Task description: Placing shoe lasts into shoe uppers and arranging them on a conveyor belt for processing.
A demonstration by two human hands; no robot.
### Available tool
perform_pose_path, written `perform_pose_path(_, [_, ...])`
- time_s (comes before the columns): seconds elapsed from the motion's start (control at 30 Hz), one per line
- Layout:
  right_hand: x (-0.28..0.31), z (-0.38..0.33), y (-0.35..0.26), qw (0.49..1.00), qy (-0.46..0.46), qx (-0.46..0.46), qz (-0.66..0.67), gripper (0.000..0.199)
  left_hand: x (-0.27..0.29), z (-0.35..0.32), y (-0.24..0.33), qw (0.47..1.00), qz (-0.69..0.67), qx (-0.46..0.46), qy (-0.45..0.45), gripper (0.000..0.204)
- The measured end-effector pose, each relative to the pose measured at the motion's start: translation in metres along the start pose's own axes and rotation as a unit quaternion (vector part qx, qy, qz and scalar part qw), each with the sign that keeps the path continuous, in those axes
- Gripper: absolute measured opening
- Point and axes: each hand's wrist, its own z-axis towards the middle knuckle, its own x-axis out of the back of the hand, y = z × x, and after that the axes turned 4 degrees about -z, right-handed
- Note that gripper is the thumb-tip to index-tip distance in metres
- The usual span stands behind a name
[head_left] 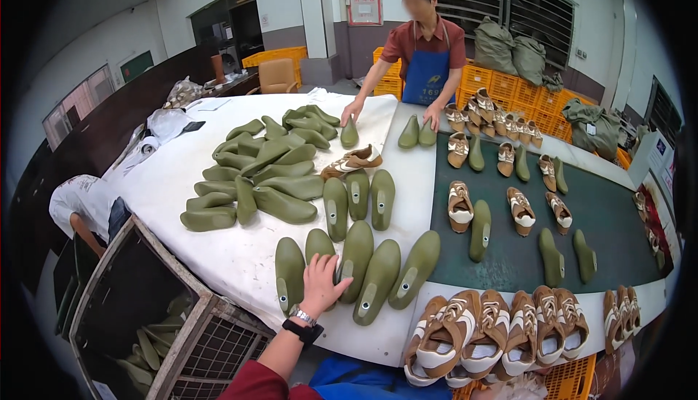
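My left hand (323, 284) reaches up from the lower edge, a black watch on its wrist. It lies flat with fingers spread on the heel end of a green shoe last (318, 244). That last stands in a front row of several green lasts (378, 280) on the white table (182, 175). My right hand is out of view. To the right of the row, brown-and-white shoes (494, 327) line the table's near edge.
A pile of green lasts (262, 175) covers the table's middle. A dark green belt (611, 211) on the right carries shoes and lasts. A person in a blue apron (427, 73) stands opposite, hands on lasts. A mesh crate (138, 305) sits lower left, another person (80, 204) crouching beside it.
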Motion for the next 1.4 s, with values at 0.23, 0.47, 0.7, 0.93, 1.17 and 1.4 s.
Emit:
perform_pose_path(0.23, [-0.005, -0.003, -0.002, 1.000, -0.012, 0.001, -0.006, 0.030, -0.002, 0.010, 0.011, 0.998, 0.057, 0.015, -0.025, 0.069])
perform_pose_path(0.47, [-0.009, -0.008, -0.003, 1.000, -0.022, 0.000, -0.013, 0.029, -0.007, 0.009, 0.019, 0.994, 0.091, 0.041, -0.050, 0.061])
perform_pose_path(0.7, [-0.003, -0.012, 0.002, 0.999, -0.023, 0.002, -0.026, 0.028, -0.014, 0.009, 0.020, 0.992, 0.109, 0.049, -0.039, 0.062])
perform_pose_path(0.93, [0.001, -0.017, 0.003, 0.999, -0.024, 0.006, -0.036, 0.028, -0.010, 0.015, 0.007, 0.999, 0.039, 0.020, -0.032, 0.053])
perform_pose_path(1.17, [0.003, -0.020, 0.001, 0.999, -0.022, 0.009, -0.046, 0.027, -0.012, 0.009, 0.010, 0.999, 0.021, 0.021, -0.015, 0.049])
perform_pose_path(1.4, [0.005, -0.019, -0.001, 0.998, -0.025, 0.016, -0.058, 0.027, -0.002, -0.005, 0.025, 1.000, 0.022, 0.016, -0.013, 0.044])
